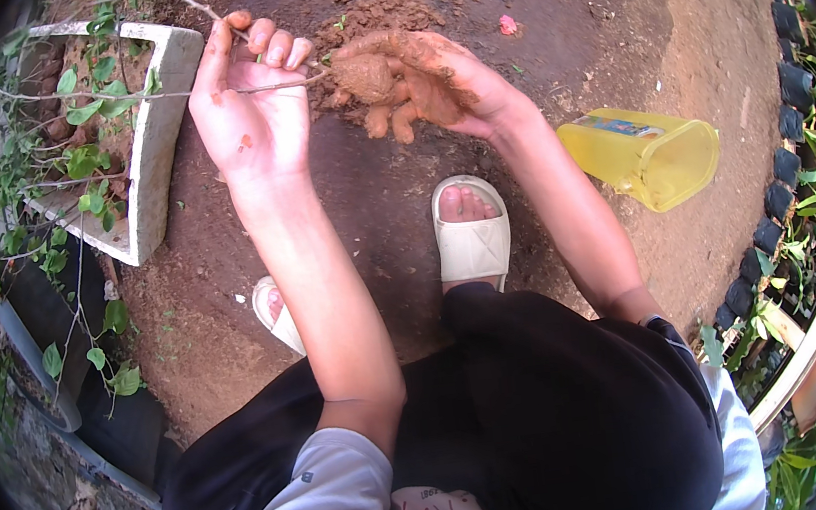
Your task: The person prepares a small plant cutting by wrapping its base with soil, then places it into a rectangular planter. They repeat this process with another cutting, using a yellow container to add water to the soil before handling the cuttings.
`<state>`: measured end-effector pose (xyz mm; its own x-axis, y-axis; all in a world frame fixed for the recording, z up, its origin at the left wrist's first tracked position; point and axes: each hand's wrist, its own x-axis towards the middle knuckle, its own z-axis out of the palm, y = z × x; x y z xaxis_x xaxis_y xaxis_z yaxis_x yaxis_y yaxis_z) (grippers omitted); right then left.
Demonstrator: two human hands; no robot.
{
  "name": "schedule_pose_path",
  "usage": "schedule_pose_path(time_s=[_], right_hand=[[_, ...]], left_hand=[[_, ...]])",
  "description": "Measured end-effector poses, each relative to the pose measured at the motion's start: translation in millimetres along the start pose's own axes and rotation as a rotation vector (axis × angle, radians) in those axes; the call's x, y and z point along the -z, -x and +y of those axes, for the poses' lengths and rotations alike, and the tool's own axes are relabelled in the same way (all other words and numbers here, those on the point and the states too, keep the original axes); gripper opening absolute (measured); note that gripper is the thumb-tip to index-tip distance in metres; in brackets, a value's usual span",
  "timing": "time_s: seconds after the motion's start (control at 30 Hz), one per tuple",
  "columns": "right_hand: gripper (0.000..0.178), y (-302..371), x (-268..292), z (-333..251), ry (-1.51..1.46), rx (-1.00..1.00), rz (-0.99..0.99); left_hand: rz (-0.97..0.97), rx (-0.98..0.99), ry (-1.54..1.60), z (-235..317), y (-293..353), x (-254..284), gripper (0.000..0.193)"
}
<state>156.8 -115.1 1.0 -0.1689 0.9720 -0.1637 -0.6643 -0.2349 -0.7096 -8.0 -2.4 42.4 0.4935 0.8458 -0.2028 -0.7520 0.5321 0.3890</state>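
Note:
My left hand [255,106] is closed round thin woody stems [283,85] that reach in from a leafy plant at the left. Mud smears mark its palm and fingertips. A rounded lump of wet brown mud [366,78] rests in my right hand [439,85], whose mud-coated fingers curl under and around it. The tip of the lower stem meets the lump's left side; whether it enters the mud cannot be made out. Behind both hands, a loose heap of mud [401,12] lies on the ground.
A pale rectangular planter [170,91] with green leafy shoots [91,165] stands at the left. At the right, a yellow translucent plastic container [618,155] lies on its side. My white sandals [472,238] are below; a row of black pots [787,151] borders the right.

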Motion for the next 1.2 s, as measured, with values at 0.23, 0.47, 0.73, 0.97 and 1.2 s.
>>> schedule_pose_path(time_s=[0.23,0.47,0.73,0.97,1.2], right_hand=[[0.039,-9.1,-11.1,14.5,0.012,-0.094,0.197],[0.032,-16.9,-34.8,23.4,0.091,-0.077,0.573],[0.093,-17.2,-31.1,25.3,0.269,-0.057,0.389],[0.088,-15.4,-11.3,16.1,0.241,0.017,0.394],[0.074,-24.8,-6.5,16.9,0.160,0.041,0.392]], left_hand=[[-0.090,0.017,-0.259,-7.2,1.3,-2.3,0.025],[-0.015,-0.044,-0.411,-13.7,0.6,-3.6,0.025],[0.027,-0.089,-0.547,18.3,6.9,-5.1,0.022],[0.354,-0.427,-0.670,114.4,-11.8,-7.1,0.026],[0.610,-0.770,-1.025,289.6,-99.0,19.7,0.019]])
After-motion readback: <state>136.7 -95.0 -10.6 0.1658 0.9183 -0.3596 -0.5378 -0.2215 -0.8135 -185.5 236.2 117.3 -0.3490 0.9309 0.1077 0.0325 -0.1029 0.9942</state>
